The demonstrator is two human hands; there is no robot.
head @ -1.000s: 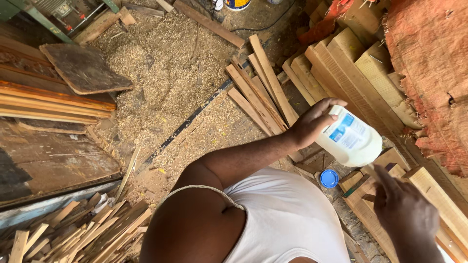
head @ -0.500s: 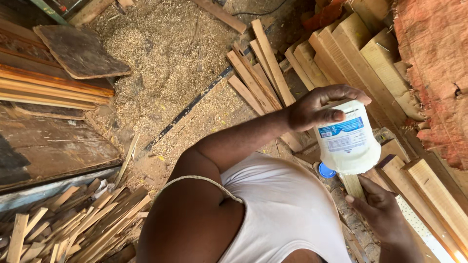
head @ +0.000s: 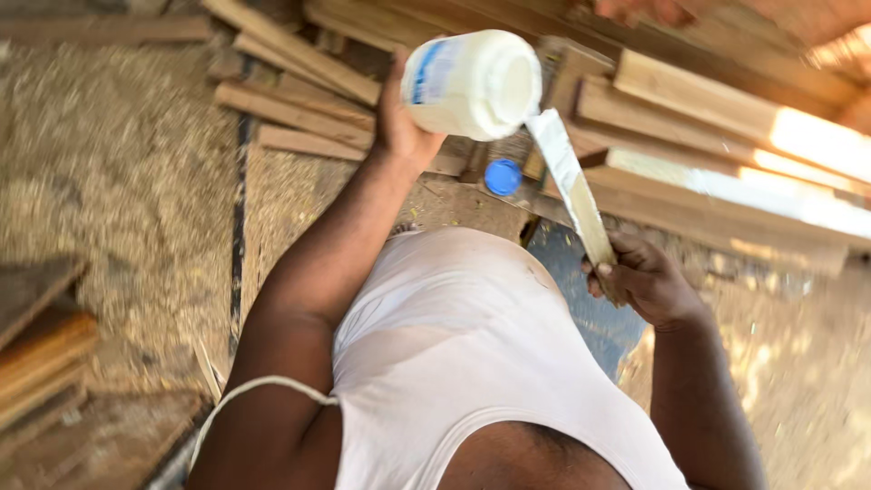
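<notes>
Head view: left hand (head: 404, 127) grips a tilted white glue tub (head: 472, 83); right hand (head: 646, 283) closed around a wooden stick (head: 572, 186) dipped in, apparently scooping glue, blue lid (head: 503, 177) beyond.

White sleeveless vest (head: 472, 363) (thin shoulder straps), bare arms
</notes>
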